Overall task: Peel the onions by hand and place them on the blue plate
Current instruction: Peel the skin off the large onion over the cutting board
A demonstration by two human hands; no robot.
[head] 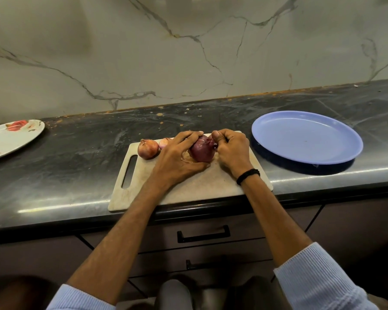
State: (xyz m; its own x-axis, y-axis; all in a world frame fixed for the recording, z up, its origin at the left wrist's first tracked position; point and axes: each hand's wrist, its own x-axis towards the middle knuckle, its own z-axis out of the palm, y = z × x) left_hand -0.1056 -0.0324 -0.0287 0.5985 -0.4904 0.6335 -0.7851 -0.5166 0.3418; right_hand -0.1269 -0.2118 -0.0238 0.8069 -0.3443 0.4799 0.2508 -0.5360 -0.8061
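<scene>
A dark red onion (202, 151) sits on the pale cutting board (143, 186). My left hand (179, 156) grips it from the left and behind. At the onion's top right, the curled fingers and thumb of my right hand (231, 147) pinch its skin. A brown-skinned onion (147, 149) lies at the board's far left corner, and a smaller pink onion (164, 143) peeks out behind my left hand. The blue plate (306, 137) stands bare to the right of the board.
A white plate with red flowers (11, 137) lies at the far left of the dark counter (76, 157). A marble wall rises behind. The board overhangs the counter's front edge, with drawers below.
</scene>
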